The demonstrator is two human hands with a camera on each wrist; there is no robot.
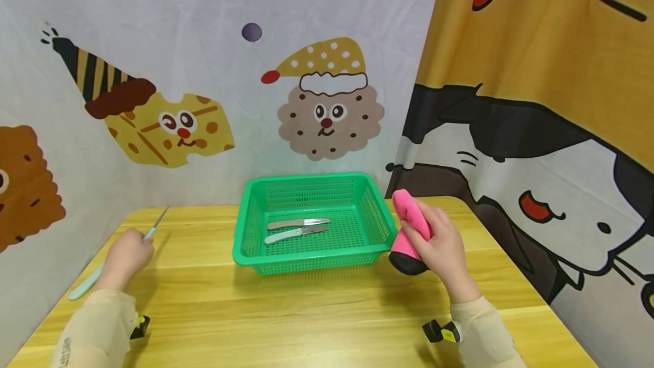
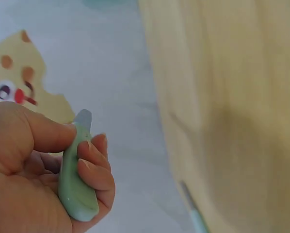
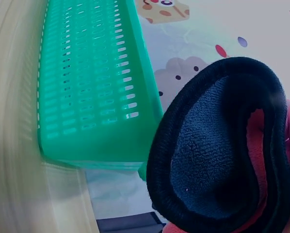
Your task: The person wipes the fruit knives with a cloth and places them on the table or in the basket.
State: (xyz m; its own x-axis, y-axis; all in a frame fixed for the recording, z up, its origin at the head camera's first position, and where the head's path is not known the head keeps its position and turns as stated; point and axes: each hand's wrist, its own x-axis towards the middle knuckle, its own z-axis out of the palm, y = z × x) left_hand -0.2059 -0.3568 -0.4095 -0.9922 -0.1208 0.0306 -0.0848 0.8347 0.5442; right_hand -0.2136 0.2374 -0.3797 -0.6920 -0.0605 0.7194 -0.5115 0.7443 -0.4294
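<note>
Head cam: above the table [image 1: 317,322], wide, facing forward and down over the green basket [image 1: 315,258]. Left wrist cam: tight on the left hand [image 2: 33,170], rolled so the table runs up the frame's right. Right wrist cam: rolled too, very near the pink-and-black cloth [image 3: 203,145], green basket beyond. All three share the cheese print [image 1: 145,132] (wrist views only get part).
</note>
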